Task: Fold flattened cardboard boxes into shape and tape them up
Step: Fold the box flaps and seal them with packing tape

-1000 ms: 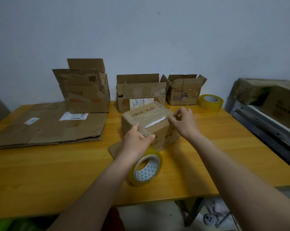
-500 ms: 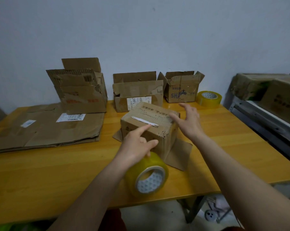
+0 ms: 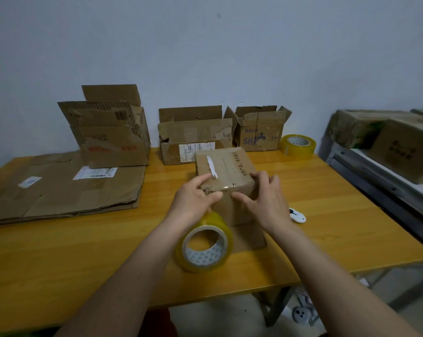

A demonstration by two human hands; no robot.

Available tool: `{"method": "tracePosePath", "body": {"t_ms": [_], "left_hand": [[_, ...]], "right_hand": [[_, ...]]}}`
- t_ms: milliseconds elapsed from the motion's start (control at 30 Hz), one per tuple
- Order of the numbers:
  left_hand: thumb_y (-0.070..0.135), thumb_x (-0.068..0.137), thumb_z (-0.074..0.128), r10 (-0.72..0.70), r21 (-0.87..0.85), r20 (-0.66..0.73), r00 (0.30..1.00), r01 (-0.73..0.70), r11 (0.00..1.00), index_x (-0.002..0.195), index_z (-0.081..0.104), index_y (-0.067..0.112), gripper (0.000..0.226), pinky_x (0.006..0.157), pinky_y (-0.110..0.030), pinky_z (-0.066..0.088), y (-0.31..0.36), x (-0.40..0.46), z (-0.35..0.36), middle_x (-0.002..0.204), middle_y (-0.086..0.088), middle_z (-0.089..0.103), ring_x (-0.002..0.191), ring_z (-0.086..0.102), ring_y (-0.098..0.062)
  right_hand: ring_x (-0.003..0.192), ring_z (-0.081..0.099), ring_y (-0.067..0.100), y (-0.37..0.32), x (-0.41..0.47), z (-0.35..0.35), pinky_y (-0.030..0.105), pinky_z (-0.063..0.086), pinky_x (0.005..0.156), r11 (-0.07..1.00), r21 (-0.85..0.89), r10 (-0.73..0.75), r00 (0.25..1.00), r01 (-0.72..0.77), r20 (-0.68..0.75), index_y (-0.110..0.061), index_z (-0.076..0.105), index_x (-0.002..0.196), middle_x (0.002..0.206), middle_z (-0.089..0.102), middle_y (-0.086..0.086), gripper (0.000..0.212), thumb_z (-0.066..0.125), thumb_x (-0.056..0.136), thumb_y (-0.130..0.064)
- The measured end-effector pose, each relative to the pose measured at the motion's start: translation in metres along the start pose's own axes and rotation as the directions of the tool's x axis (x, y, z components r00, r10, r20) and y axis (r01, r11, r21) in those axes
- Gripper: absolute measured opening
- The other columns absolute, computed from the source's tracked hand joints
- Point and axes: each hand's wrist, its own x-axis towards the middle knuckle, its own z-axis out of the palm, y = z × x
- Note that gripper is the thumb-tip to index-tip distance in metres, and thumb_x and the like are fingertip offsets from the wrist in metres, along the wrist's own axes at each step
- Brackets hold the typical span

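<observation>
Wooden table: yellow top, bearing all items below.
Flattened cardboard: stacked sheets at the table's left, white labels on top.
Three open boxes along the wall: tall torn box at left, resting partly on the flattened stack; low box in the middle; small box at right, flaps up.
Box in work: at the table's middle, closed top taped, a white strip along it, one flap lying flat toward the person.
Tape roll: yellow, on edge, just before this box, under the left wrist.
Second tape roll: lying flat, back right.
Left hand: pinches the box's near top-left corner, thumb on the front.
Right hand: fingers spread straight, pressing the box's front and right corner.
Small white object: just right of the right hand; kind unclear.
</observation>
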Motion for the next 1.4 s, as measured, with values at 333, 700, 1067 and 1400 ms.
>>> {"method": "tracePosePath", "body": {"t_ms": [333,700,1067,1400], "left_hand": [[-0.002,0.086,0.065,0.206,-0.274,0.116,0.972,-0.168,0.947,0.148,0.026,0.035,0.082,0.088,-0.027,0.053,0.01,-0.038,-0.015,0.092,0.005,0.073,0.093,0.068,-0.009],[0.001,0.085,0.067,0.272,-0.153,-0.064,0.96,-0.279,0.948,0.149,0.006,0.047,0.1,0.094,-0.034,0.052,-0.001,-0.032,0.016,0.093,0.005,0.07,0.091,0.067,-0.004],[0.025,0.078,0.077,0.31,0.331,0.039,0.95,-0.305,0.893,0.118,0.063,0.034,0.044,0.096,-0.029,0.044,0.004,-0.018,-0.003,0.114,0.017,0.054,0.114,0.05,-0.008],[0.003,0.087,0.065,0.523,0.306,-0.01,0.852,-0.495,0.813,0.078,0.058,0.01,0.013,0.089,-0.036,0.054,0.01,-0.017,0.0,0.128,-0.006,0.055,0.111,0.06,-0.018]], "right_hand": [[0.105,0.056,0.015,-0.03,-0.031,-0.015,0.03,0.047,0.087,0.853,0.484,-0.203,0.978,0.196,-0.038,-0.013,0.063,0.113,0.112,0.06,0.002,0.023,0.055,0.095,-0.025],[0.081,0.068,0.016,-0.034,-0.044,-0.021,0.036,0.056,0.08,0.745,0.664,-0.072,0.982,-0.064,0.176,-0.017,0.071,0.074,0.08,0.073,0.001,0.008,0.077,0.077,-0.012],[0.098,0.053,0.002,-0.022,-0.048,-0.016,0.011,0.043,0.081,0.846,0.485,-0.31,0.944,0.219,0.114,-0.018,0.063,0.08,0.103,0.056,-0.008,0.01,0.064,0.088,-0.012],[0.124,0.052,0.005,-0.005,-0.054,-0.024,0.022,0.045,0.101,0.613,0.785,-0.109,0.974,-0.092,0.199,-0.021,0.018,0.15,0.14,0.05,-0.004,0.059,0.045,0.099,-0.011]]}}
